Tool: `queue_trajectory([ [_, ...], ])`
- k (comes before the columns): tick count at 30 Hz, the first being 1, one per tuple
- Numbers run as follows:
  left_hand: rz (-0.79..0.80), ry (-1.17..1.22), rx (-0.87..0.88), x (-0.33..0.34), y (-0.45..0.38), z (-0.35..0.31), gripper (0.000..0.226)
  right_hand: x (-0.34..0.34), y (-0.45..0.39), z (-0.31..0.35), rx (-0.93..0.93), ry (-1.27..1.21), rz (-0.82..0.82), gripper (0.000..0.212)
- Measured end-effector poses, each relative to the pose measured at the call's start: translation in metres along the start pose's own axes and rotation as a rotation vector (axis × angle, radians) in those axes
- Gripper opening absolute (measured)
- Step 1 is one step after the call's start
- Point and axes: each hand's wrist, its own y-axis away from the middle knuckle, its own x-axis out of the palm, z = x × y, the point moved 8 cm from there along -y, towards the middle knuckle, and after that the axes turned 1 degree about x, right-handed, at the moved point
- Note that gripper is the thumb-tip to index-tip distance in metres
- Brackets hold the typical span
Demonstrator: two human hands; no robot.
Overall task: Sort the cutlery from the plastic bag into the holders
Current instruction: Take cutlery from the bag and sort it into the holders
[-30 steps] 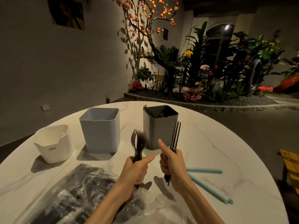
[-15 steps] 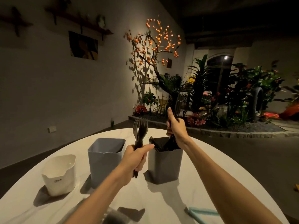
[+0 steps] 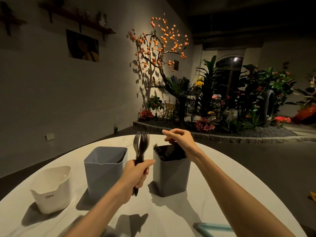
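**Forks in hand, one holder partly filled**

The forks [image 3: 141, 147], a small dark bunch, stand upright in the left hand [image 3: 135, 177], whose fingers and thumb are wrapped round the handles. Their long axis runs near 12 to 6 o'clock, tines up at 12, handle ends poking out below the fist. They hang over the table [image 3: 171, 211], between the blue-grey holder [image 3: 104, 170] at their 9 o'clock and the dark grey holder [image 3: 171, 175] at their 3 o'clock.

The right hand [image 3: 179, 139] hovers at the far rim of the dark grey holder, fingers loosely curled, apparently holding nothing. That holder already has dark cutlery [image 3: 158, 150] leaning inside. Something dark seems to lie in the blue-grey holder too, though I cannot tell what. The white holder [image 3: 51, 189], at 8 o'clock, looks unfilled.

By my reckoning the sorting is under way: the forks are not yet placed, and the bag is out of view, so the remainder is unknown
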Motion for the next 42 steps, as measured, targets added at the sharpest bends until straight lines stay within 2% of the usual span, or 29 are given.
queue_trajectory([
  [6, 0.001, 0.017, -0.004, -0.005, 0.001, 0.001, 0.04, -0.013, 0.005, 0.006, -0.053, 0.008, 0.046, 0.028],
  [10, 0.009, 0.023, -0.007, -0.007, 0.006, -0.004, 0.041, -0.021, 0.008, -0.001, -0.014, 0.173, 0.036, 0.024],
  [14, 0.02, 0.009, -0.016, -0.008, 0.018, -0.011, 0.04, -0.026, 0.024, 0.014, -0.055, 0.269, -0.012, 0.028],
  [18, 0.003, 0.003, -0.014, -0.011, 0.034, -0.02, 0.039, -0.016, 0.04, 0.014, -0.019, 0.539, 0.181, 0.03],
  [20, 0.007, -0.005, -0.013, -0.012, 0.044, -0.024, 0.039, -0.016, 0.044, 0.01, 0.004, 0.609, 0.177, 0.026],
  [23, 0.026, -0.053, -0.003, -0.013, 0.061, -0.03, 0.04, -0.027, 0.053, 0.027, -0.014, 0.434, 0.023, 0.022],
  [25, 0.034, -0.075, 0.011, -0.016, 0.073, -0.038, 0.04, -0.029, 0.063, 0.051, -0.045, 0.335, -0.005, 0.022],
  [28, 0.06, -0.082, 0.029, -0.017, 0.085, -0.048, 0.041, -0.004, 0.09, 0.095, -0.096, 0.22, 0.172, 0.028],
  [31, 0.075, -0.087, 0.043, -0.014, 0.099, -0.059, 0.041, 0.041, 0.125, 0.134, -0.129, 0.14, 0.434, 0.044],
  [33, 0.088, -0.051, 0.041, -0.011, 0.108, -0.065, 0.04, 0.067, 0.14, 0.154, -0.162, 0.117, 0.525, 0.054],
  [36, 0.136, 0.018, 0.022, -0.011, 0.12, -0.069, 0.042, 0.095, 0.146, 0.168, -0.169, 0.054, 0.557, 0.055],
  [38, 0.138, -0.055, 0.034, -0.019, 0.128, -0.073, 0.039, 0.11, 0.146, 0.17, -0.155, 0.051, 0.557, 0.049],
  [42, 0.022, -0.187, 0.107, -0.051, 0.126, -0.082, 0.021, 0.136, 0.136, 0.166, -0.142, 0.08, 0.566, 0.033],
])
